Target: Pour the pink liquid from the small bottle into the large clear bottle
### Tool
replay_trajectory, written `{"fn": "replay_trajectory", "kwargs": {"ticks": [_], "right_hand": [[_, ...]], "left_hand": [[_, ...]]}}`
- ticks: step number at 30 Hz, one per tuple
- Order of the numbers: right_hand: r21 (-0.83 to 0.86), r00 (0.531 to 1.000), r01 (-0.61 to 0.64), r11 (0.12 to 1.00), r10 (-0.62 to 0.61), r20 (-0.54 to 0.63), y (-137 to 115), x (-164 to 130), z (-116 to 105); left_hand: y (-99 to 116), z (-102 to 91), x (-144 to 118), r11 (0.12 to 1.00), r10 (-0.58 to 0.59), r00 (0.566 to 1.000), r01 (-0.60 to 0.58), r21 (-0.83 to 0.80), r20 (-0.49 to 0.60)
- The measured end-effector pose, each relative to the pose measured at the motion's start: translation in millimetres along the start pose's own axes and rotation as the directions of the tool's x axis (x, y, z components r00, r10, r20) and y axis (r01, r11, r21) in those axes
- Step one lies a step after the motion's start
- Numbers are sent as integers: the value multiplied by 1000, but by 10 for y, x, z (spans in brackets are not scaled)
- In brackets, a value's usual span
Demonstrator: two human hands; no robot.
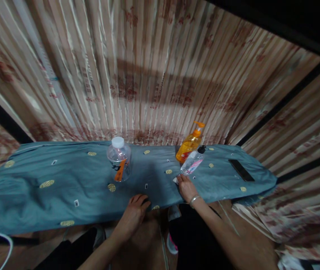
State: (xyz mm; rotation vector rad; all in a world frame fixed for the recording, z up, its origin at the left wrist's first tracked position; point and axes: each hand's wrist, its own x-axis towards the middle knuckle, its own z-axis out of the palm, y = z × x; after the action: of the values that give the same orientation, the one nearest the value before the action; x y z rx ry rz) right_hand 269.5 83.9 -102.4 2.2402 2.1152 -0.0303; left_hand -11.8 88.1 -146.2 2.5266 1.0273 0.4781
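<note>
My right hand (187, 188), with a silver bracelet at the wrist, is closed on a small white wad (175, 180), perhaps tissue, down on the blue cloth cover (89, 202). Just beyond it a clear pump bottle (192, 164) with a black top and pink label leans to the right. Behind that stands an orange pump bottle (188, 147) with yellow liquid. My left hand (136, 208) rests at the cloth's front edge, fingers loosely bent and thumb apart, with nothing visible in it. Beyond this hand is a large clear plastic bottle (120, 161) with a white cap and orange label.
A black phone (241, 170) lies on the right part of the cloth. Pleated patterned curtains (148, 82) hang behind and at the sides, with dark frame bars (286, 101) crossing them. A white cable (9, 240) loops at the lower left.
</note>
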Motion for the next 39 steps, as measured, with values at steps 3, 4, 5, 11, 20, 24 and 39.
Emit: {"fn": "replay_trajectory", "kwargs": {"ticks": [3,4,5,11,20,24,39], "right_hand": [[-1,999,12,1000,-12,-30,-96,298,-36],[-1,999,10,1000,-10,-38,-130,416,-51],[0,999,5,1000,-5,-45,-166,538,-66],[39,997,-11,999,14,-77,-559,1157,-90],[184,965,252,950,-234,-115,-1303,1213,-13],[257,925,379,889,-357,-131,-1438,929,-9],[380,830,531,757,-556,-54,-1037,-192,20]], "left_hand": [[44,-21,6,1000,-9,1000,9,5,13],[60,-34,8,1000,-14,1000,14,3,19],[79,-47,10,1000,-17,999,17,-2,27],[187,-119,23,996,-73,993,77,-48,88],[123,-290,-28,962,-126,989,142,-235,80],[46,-374,-71,937,-195,980,195,-291,28],[-399,-531,-533,850,-459,866,363,-382,-198]]}}
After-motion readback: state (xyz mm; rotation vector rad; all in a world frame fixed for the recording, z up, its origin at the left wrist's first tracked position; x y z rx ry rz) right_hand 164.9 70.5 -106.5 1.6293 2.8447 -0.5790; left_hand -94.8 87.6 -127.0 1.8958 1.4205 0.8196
